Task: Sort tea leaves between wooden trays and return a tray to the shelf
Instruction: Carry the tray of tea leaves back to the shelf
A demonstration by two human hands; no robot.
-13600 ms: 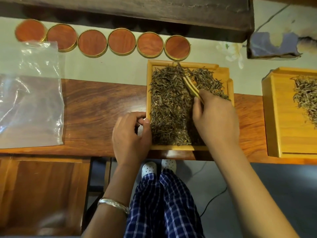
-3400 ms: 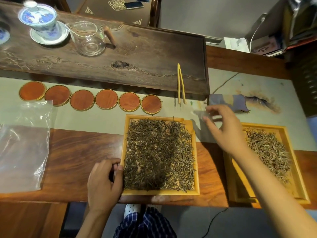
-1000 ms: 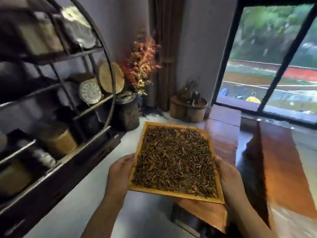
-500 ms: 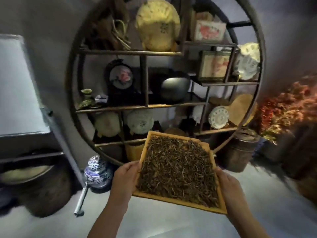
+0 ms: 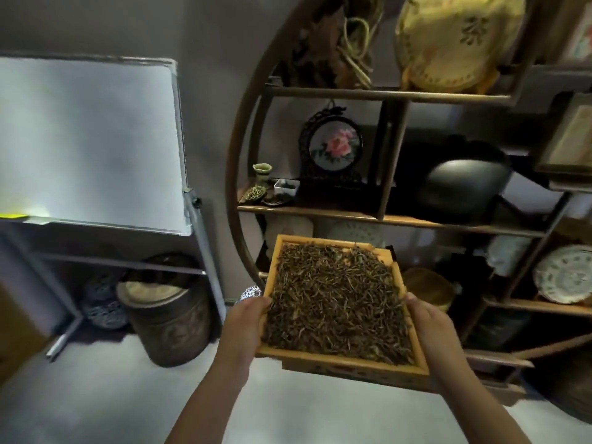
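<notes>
Tray carried level toward the shelf.
My left hand (image 5: 246, 322) and right hand (image 5: 427, 322) grip the tray (image 5: 333, 358) of tea leaves (image 5: 336, 299) by its sides; the shelf (image 5: 394, 219) lies just beyond its far edge.
</notes>
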